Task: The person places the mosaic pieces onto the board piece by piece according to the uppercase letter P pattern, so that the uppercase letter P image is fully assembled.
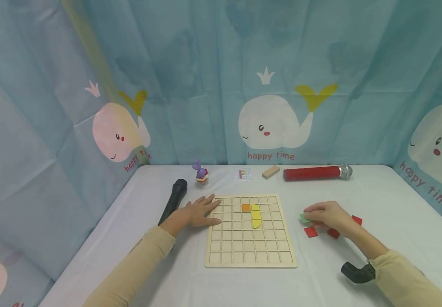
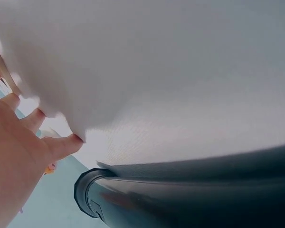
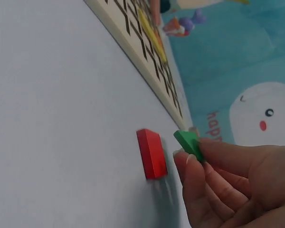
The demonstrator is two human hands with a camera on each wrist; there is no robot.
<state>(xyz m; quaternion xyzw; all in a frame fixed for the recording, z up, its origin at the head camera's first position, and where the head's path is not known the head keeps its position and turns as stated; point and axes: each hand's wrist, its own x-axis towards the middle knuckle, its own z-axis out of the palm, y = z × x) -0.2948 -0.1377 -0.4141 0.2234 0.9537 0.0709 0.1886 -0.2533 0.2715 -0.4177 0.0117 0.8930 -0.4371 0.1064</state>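
In the head view my left hand rests with spread fingers on the left edge of a wooden grid board. An orange square tile lies in the board's upper part, beside a short column of yellow tiles, some with curved sides. My right hand, to the right of the board, pinches a small green tile between thumb and fingers. Below that tile a red square tile lies on the white cloth. Two more red tiles lie around the right hand, one partly covered by it.
Behind the board stand a purple figurine, a small pattern card, a wooden block and a red microphone. A black microphone lies by the left forearm. A black curved object lies partly under the right sleeve.
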